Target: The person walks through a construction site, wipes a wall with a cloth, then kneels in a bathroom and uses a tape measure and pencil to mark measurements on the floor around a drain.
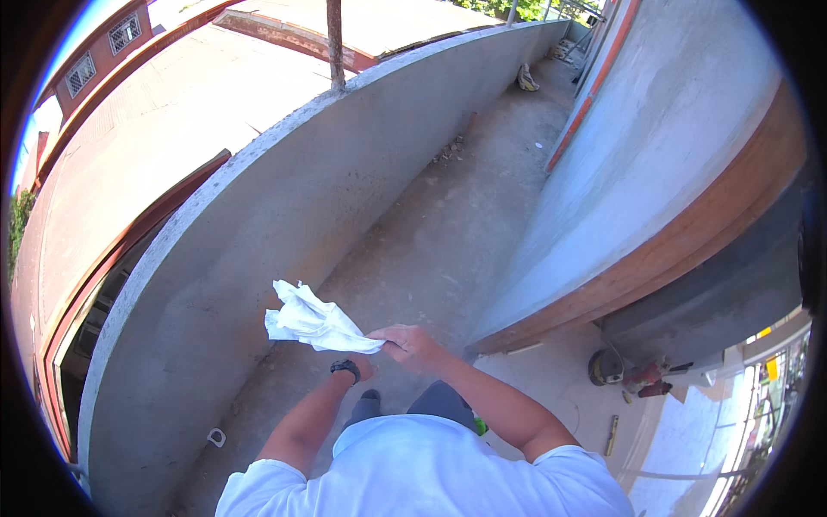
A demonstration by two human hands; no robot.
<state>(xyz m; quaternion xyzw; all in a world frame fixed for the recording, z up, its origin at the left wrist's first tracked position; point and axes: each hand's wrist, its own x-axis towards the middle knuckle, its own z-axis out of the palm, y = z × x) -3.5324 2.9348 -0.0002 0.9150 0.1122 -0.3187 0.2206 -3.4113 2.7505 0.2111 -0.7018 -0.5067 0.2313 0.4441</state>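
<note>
A crumpled white cloth (314, 320) hangs out to the left from my right hand (409, 346), whose closed fingers pinch its narrow gathered end. Its loose, ragged end spreads in folds toward the low concrete wall. Just below the cloth is my left hand (364, 369), with a dark watch (345, 370) on the wrist. The fingers of that hand are too unclear to show whether they are open or closed.
On my left runs the low concrete wall (284, 198) with a metal post (335, 43). A plastered wall (655, 164) rises at the right. Rubble (450, 151) and a sack (527, 79) lie along the walkway. Tools (646, 379) and a bucket (606, 368) stand indoors.
</note>
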